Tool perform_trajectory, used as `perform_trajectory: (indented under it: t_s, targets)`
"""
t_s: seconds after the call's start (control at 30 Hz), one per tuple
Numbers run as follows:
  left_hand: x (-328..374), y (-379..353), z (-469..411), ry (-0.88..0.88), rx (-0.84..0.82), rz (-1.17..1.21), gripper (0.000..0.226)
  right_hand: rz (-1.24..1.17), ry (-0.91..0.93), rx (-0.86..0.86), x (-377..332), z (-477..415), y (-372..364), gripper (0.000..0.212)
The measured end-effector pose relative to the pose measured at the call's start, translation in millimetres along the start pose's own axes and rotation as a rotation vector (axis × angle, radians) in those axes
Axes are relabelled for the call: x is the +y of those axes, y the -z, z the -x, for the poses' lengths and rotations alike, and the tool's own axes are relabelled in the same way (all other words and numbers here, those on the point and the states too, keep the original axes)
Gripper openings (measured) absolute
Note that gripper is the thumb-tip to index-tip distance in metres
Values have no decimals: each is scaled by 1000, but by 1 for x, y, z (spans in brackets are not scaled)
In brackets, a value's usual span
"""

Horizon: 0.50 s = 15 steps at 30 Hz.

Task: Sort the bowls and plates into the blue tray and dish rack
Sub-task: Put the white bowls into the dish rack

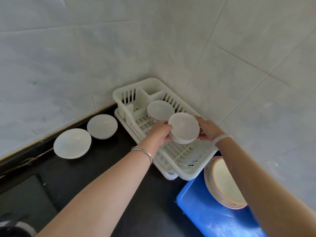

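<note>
As the left hand and right hand grip a bowl, a second bowl sits just behind.

Black countertop under pale marbled wall tiles — two walls meeting in a corner.

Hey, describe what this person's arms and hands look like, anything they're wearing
Both forearms are bare, with no sleeves in view and no gloves. Thin silver bangles circle the wrist behind the left hand. A thin white band sits on the wrist behind the right hand.
</note>
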<state>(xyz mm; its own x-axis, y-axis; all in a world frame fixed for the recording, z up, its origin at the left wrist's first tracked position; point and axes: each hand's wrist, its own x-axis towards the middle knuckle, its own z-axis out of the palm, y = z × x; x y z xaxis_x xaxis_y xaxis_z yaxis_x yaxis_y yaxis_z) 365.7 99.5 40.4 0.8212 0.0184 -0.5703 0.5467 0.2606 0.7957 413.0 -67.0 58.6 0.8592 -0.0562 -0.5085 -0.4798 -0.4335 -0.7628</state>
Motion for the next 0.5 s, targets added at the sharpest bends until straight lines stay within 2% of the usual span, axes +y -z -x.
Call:
perform_trajectory:
  t_s: [0.27, 0.5]
  targets:
    - [-20, -22, -41, 117, -66, -108, 43, 52, -88, -30, 26, -29, 17, 45]
    - [-20, -26, -55, 150, -81, -162, 45, 153, -66, -43, 31, -38, 16, 46]
